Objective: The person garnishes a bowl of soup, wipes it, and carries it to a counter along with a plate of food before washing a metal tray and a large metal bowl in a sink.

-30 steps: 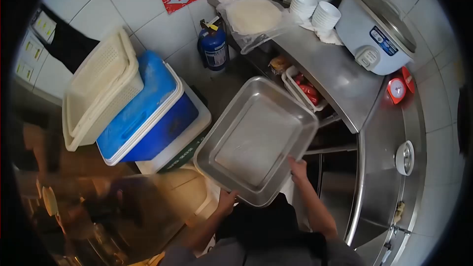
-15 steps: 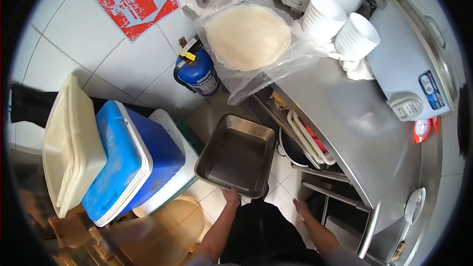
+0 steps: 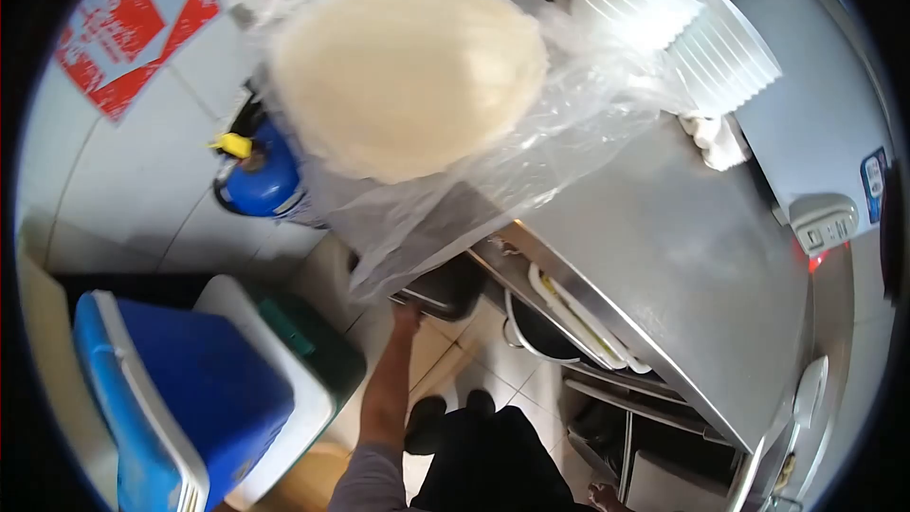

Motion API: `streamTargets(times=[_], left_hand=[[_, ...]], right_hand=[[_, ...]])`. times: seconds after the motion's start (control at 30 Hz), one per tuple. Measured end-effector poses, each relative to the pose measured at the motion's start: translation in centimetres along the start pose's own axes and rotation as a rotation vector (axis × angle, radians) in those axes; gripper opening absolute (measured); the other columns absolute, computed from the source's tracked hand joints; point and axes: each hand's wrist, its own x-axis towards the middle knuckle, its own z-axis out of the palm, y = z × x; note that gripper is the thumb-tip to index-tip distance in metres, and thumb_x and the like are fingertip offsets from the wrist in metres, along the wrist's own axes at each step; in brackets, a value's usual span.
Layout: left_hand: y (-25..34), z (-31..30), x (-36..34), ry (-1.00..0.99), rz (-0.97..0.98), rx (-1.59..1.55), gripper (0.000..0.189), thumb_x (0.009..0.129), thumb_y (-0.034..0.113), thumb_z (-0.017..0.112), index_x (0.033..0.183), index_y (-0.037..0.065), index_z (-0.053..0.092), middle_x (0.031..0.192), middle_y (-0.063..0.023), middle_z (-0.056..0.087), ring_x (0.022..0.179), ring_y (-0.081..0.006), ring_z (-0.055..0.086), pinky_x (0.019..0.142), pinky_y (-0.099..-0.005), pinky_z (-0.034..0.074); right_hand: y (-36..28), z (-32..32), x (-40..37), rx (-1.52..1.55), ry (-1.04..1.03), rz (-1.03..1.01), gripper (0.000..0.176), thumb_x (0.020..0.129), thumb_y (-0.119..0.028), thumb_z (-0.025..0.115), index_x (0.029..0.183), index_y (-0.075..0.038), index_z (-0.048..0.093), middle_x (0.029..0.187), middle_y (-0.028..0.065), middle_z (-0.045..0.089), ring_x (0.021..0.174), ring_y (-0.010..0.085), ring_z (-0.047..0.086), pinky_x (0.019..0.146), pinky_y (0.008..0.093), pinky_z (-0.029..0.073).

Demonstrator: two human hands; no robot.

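Steel tabletop [image 3: 664, 237] at right, tiled floor [image 3: 488, 346] below; metal tray [image 3: 447, 290] low beside the tabletop, partly hidden by plastic sheeting [image 3: 408, 232], directly at the left hand [image 3: 407, 314], which grips its near edge; right hand [image 3: 603, 495] low, well apart from tray, cannot tell whether open or closed

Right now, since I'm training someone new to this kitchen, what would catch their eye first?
Probably the big pale disc, ringed by clear plastic, at top centre. Next, the bright blue box at lower left; then, near the middle, the left hand on the rim of a metal pan partly hidden by that plastic.
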Motion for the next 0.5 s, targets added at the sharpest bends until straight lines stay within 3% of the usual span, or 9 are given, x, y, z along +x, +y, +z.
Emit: streamTargets(times=[0.07, 0.17, 0.3, 0.37, 0.4, 0.43, 0.47, 0.5], left_hand=[[1.6, 1.2, 3.8, 0.02, -0.04, 0.055, 0.054, 0.076, -0.001, 0.049, 0.123, 0.013, 0.028, 0.101, -0.0125, 0.053, 0.077, -0.0227, 0.057, 0.053, -0.0325, 0.052], [3.7, 2.7, 8.1, -0.018, 0.104, 0.017, 0.05, 0.079, 0.004, 0.052, 0.124, 0.005, 0.03, 0.1, -0.0132, 0.054, 0.079, -0.0228, 0.057, 0.059, -0.0334, 0.051], [3.9, 1.1, 8.7, -0.067, 0.064, 0.106, 0.043, 0.081, 0.002, 0.049, 0.122, 0.005, 0.035, 0.098, -0.0135, 0.053, 0.078, -0.0219, 0.056, 0.057, -0.0309, 0.05], [0.5, -2.0, 10.3, -0.378, -0.196, -0.542, 0.032, 0.084, 0.009, 0.046, 0.116, 0.006, 0.042, 0.09, -0.0125, 0.053, 0.069, -0.0207, 0.054, 0.055, -0.0298, 0.047], [3.4, 0.6, 2.7, -0.043, -0.156, 0.232, 0.028, 0.085, 0.019, 0.044, 0.11, 0.007, 0.046, 0.082, -0.0091, 0.051, 0.069, -0.021, 0.052, 0.06, -0.0343, 0.045], [2.9, -0.4, -0.4, -0.087, -0.186, 0.129, 0.022, 0.086, 0.014, 0.041, 0.103, 0.004, 0.052, 0.079, -0.0031, 0.051, 0.061, -0.0129, 0.048, 0.05, -0.0264, 0.039], [0.9, -2.4, -0.7, -0.012, -0.315, 0.008, 0.019, 0.084, 0.009, 0.043, 0.099, 0.005, 0.052, 0.073, -0.0031, 0.05, 0.056, -0.0127, 0.047, 0.046, -0.0261, 0.038], [1.0, -2.6, -3.9, 0.118, -0.549, -0.453, 0.018, 0.082, 0.005, 0.043, 0.098, 0.005, 0.052, 0.069, -0.0036, 0.05, 0.052, -0.0134, 0.047, 0.045, -0.0272, 0.04]], right_hand=[[0.8, 0.9, -1.2, 0.044, 0.011, 0.003, 0.042, 0.084, -0.036, 0.049, 0.105, 0.0, 0.051, 0.091, 0.0116, 0.058, 0.082, 0.0235, 0.058, 0.076, 0.0378, 0.045], [1.6, 2.4, -2.4, 0.086, 0.047, -0.036, 0.042, 0.084, -0.036, 0.049, 0.107, 0.0, 0.05, 0.092, 0.0116, 0.058, 0.081, 0.024, 0.058, 0.075, 0.0378, 0.045], [3.0, 4.2, -4.8, 0.132, 0.052, -0.061, 0.043, 0.084, -0.036, 0.049, 0.109, -0.001, 0.05, 0.093, 0.0117, 0.058, 0.08, 0.0246, 0.058, 0.073, 0.0378, 0.046], [3.5, 5.3, -6.0, 0.144, 0.044, -0.077, 0.043, 0.084, -0.037, 0.05, 0.11, -0.002, 0.049, 0.093, 0.0117, 0.059, 0.08, 0.025, 0.058, 0.072, 0.0379, 0.047], [4.3, 5.9, -6.6, 0.152, 0.044, -0.083, 0.044, 0.084, -0.037, 0.05, 0.11, -0.002, 0.049, 0.093, 0.0117, 0.059, 0.08, 0.0251, 0.058, 0.072, 0.0379, 0.047], [5.0, 6.5, -7.6, 0.156, 0.042, -0.088, 0.044, 0.084, -0.037, 0.05, 0.111, -0.002, 0.049, 0.093, 0.0117, 0.059, 0.08, 0.0253, 0.059, 0.071, 0.0379, 0.047], [5.8, 6.8, -8.6, 0.159, 0.04, -0.092, 0.044, 0.084, -0.037, 0.05, 0.111, -0.002, 0.049, 0.093, 0.0117, 0.059, 0.079, 0.0254, 0.059, 0.071, 0.0379, 0.048], [7.2, 7.1, -9.7, 0.161, 0.036, -0.088, 0.044, 0.084, -0.037, 0.05, 0.112, -0.003, 0.049, 0.094, 0.0117, 0.059, 0.079, 0.0256, 0.059, 0.07, 0.0379, 0.048]])
